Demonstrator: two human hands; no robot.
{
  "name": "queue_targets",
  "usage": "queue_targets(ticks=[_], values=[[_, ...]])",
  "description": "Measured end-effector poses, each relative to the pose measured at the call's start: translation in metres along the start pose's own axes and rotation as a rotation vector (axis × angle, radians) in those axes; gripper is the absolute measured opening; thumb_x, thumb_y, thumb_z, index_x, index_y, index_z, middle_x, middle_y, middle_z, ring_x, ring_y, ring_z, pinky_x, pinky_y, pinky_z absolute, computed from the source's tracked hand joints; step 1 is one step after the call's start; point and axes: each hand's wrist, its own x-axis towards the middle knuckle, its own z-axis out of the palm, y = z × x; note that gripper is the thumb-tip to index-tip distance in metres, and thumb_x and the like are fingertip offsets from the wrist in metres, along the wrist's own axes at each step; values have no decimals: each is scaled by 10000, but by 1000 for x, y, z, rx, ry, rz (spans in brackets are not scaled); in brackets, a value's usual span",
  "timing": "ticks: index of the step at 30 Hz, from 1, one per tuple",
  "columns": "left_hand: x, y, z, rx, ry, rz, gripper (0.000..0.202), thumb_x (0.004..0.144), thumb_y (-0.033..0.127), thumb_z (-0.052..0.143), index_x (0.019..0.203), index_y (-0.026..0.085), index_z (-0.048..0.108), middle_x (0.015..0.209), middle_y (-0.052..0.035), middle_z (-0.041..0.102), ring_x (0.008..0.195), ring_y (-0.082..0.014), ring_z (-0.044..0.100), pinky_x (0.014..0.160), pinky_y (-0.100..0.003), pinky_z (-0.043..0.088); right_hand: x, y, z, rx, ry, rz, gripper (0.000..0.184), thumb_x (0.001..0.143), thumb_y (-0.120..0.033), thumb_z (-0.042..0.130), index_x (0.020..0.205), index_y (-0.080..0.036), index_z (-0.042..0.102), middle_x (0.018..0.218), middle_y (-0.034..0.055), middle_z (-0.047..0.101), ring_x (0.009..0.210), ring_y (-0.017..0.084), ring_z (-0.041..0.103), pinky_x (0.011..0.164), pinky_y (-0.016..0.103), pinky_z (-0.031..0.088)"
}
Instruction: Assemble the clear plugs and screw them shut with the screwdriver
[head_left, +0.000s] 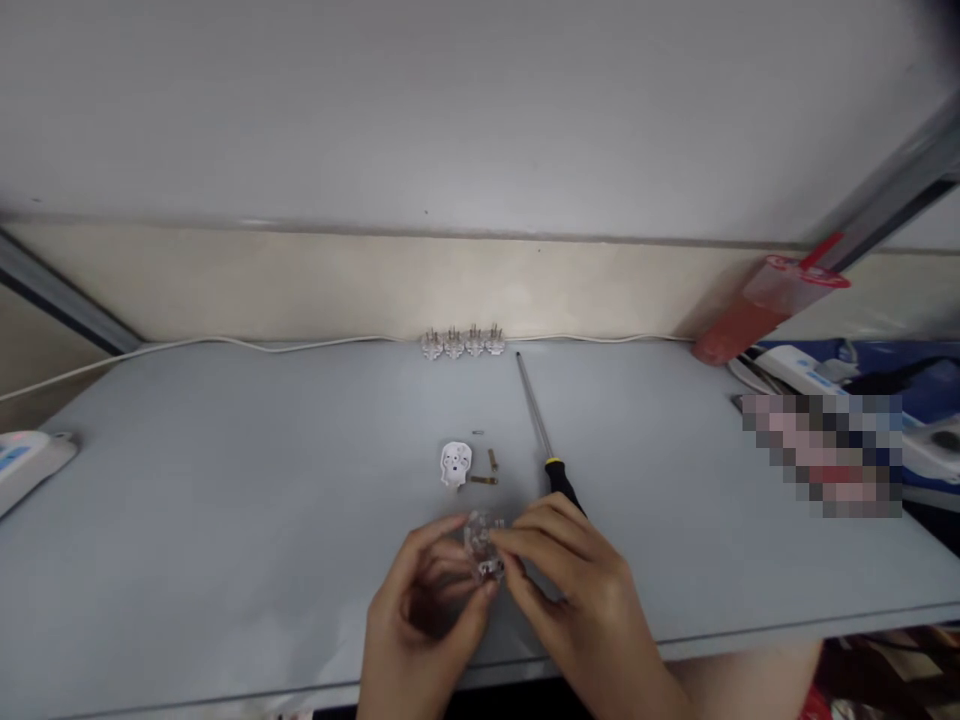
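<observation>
Near the front edge of this smooth grey table (225, 520), I've got a clear plastic piece (477, 543) in my left hand (416, 620), pinched between thumb and fingers. My right hand (581, 570) has its fingertips right up against it too; whether they're gripping anything small, I can't tell. Black handle towards me, shaft aimed at the wall, a screwdriver (555, 472) lies to the right, my hand hiding the handle's end. Just beyond the piece sit a white cover (455, 463), two brass strips (484, 481) close beside it, then a tiny pin (478, 432). Farther off, four clear plugs (454, 346) line up at the table's back, prongs up, and a white cable (277, 349) trails along that edge. Behind runs a cream wall (300, 280), a broad pale panel (450, 110) above it. Over on the right, a cup (739, 318) with red contents, red rim and red straw. Lettering now: the left power strip (41, 468) shows blue patches, too small to read; on the right, a pixelated item (832, 460) is blurred out, and beyond it another white strip (795, 368) carries blue marks I can't make out.
</observation>
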Motion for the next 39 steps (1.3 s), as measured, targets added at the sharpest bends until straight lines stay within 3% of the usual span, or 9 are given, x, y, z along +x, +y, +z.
queue_targets(ticks=[3,5,9,14,18,24,28,39], values=[[-1,-2,1,-60,57,7,462,736,292,743,1155,259,551,748,21,689,718,-171,720,665,-263,625,3,9,-1,29,60,41,276,852,-64,531,1039,-219,662,853,11,645,797,106,578,694,234,515],[-1,-5,0,-102,76,7,513,737,281,750,1204,281,537,755,31,675,714,-154,713,664,-245,615,10,17,2,-108,93,64,276,857,-75,517,1058,-190,667,853,34,646,796,127,582,701,264,522],[1,-9,-1,-142,53,-12,432,739,266,755,1148,287,620,834,18,680,746,-140,713,700,-224,603,27,30,14,-436,-77,141,294,841,-66,518,1069,-163,678,889,78,629,878,205,571,800,385,524],[5,-9,-2,-188,30,-17,375,738,258,758,1097,302,658,836,32,677,731,-135,713,735,-251,607,33,35,30,-464,-159,161,277,829,-32,487,925,-168,708,870,91,606,823,206,573,779,388,527],[4,-9,-1,-187,33,-26,383,731,253,761,1096,309,659,856,27,680,736,-144,714,732,-273,616,33,38,30,-432,-140,161,213,828,-48,500,794,-150,683,851,100,619,874,232,573,806,404,510],[1,-11,-1,-226,38,-37,395,720,231,760,1101,271,663,874,1,671,772,-161,717,717,-262,613,32,23,7,-189,-56,147,177,776,-27,577,837,-179,643,776,-19,636,654,77,584,631,192,481],[1,-9,0,-253,33,-43,396,718,200,762,1098,257,669,878,-11,693,798,-168,723,711,-235,607,27,6,-4,27,-89,43,202,793,-32,565,868,-207,632,803,-39,616,722,52,586,657,156,460],[1,-8,-2,-281,-14,-27,409,746,133,738,1110,310,683,948,5,720,852,-133,725,753,-167,587,26,2,3,-42,-58,-66,223,804,-11,570,917,-189,640,881,-7,633,774,67,604,669,165,472]])
